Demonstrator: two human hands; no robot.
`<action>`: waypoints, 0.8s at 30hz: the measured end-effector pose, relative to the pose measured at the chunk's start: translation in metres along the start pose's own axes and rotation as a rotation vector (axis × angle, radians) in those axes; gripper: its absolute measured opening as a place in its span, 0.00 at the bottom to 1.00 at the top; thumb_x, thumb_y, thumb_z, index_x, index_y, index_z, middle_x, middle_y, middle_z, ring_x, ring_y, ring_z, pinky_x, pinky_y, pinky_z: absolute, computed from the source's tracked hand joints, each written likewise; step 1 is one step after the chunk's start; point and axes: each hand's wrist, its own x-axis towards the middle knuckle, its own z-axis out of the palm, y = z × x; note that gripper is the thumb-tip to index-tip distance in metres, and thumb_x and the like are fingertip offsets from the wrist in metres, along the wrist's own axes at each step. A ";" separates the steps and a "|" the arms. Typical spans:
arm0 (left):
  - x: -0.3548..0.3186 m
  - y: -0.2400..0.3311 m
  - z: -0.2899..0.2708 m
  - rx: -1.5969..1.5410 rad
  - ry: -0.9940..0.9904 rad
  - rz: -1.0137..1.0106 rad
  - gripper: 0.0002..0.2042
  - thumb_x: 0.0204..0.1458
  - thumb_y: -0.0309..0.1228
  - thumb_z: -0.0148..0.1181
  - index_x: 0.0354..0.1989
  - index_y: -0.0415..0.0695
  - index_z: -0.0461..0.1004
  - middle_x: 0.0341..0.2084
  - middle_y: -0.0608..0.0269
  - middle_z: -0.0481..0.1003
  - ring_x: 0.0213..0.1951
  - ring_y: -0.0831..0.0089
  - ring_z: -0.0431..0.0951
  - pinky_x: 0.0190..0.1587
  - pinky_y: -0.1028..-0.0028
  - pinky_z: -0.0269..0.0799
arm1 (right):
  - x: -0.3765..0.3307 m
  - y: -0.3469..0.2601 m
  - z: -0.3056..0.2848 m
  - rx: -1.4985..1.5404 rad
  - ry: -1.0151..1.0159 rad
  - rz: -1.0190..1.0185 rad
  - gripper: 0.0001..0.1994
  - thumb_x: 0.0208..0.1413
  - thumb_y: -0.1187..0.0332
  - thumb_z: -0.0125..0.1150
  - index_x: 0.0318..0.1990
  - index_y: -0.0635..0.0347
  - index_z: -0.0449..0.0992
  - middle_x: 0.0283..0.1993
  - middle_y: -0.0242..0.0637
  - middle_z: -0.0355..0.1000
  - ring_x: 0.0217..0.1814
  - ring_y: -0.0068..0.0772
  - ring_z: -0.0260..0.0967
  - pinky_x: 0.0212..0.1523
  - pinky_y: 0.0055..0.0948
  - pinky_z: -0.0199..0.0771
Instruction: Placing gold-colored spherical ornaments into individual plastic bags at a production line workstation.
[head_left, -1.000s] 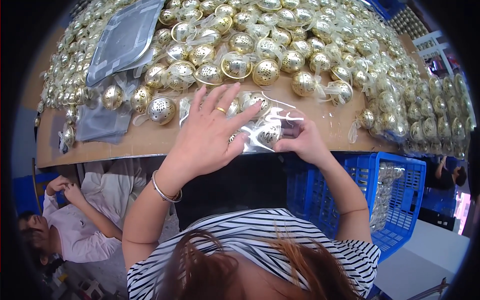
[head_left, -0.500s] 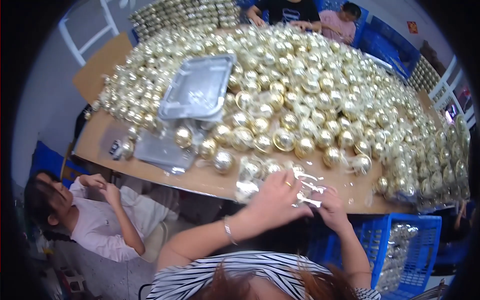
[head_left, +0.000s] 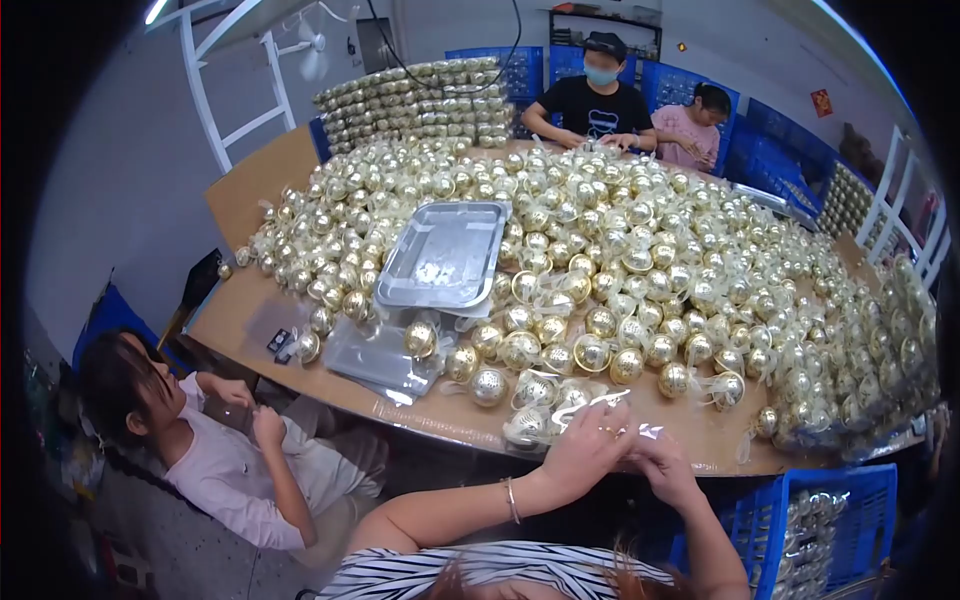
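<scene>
At the table's front edge lies a clear plastic bag (head_left: 527,428) with several gold balls inside, tied with pale ribbon. My left hand (head_left: 585,455), with a ring and a bracelet, is closed over the bag's right part. My right hand (head_left: 665,466) meets it there, its fingers bent round the bag's end. The fingertips of both hands are partly hidden behind the shiny film. Just beyond the bag, loose gold balls (head_left: 591,353) lie on the brown tabletop.
A silver metal tray (head_left: 440,262) rests among the heaped balls, with flat clear bags (head_left: 375,352) nearby. Stacked packs (head_left: 880,370) of balls stand at the right edge. Below sits a blue crate (head_left: 765,530). One person (head_left: 225,450) sits at left; two others work across the table.
My view has tilted up, so everything sits lower in the picture. My hands have come closer together at the bag's end, the right one now against the left.
</scene>
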 end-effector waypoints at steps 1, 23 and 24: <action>-0.002 -0.006 0.002 -0.060 0.211 0.068 0.32 0.36 0.39 0.69 0.52 0.43 0.65 0.50 0.50 0.67 0.52 0.51 0.68 0.53 0.61 0.66 | 0.002 -0.007 -0.003 0.051 0.029 0.023 0.09 0.43 0.68 0.68 0.34 0.55 0.78 0.40 0.35 0.75 0.48 0.38 0.70 0.60 0.46 0.57; 0.005 -0.085 -0.022 -1.422 0.477 -0.084 0.36 0.35 0.27 0.72 0.54 0.38 0.58 0.44 0.52 0.70 0.49 0.67 0.71 0.55 0.69 0.66 | 0.095 -0.123 -0.045 0.037 -0.101 -0.189 0.08 0.53 0.70 0.62 0.41 0.59 0.74 0.30 0.30 0.64 0.34 0.26 0.62 0.37 0.21 0.64; 0.004 -0.086 -0.022 -1.398 0.478 -0.086 0.36 0.35 0.27 0.72 0.54 0.38 0.58 0.44 0.52 0.70 0.49 0.67 0.71 0.56 0.69 0.65 | 0.096 -0.116 -0.038 -0.032 0.000 -0.319 0.08 0.53 0.72 0.61 0.40 0.59 0.75 0.32 0.31 0.66 0.33 0.28 0.64 0.36 0.24 0.66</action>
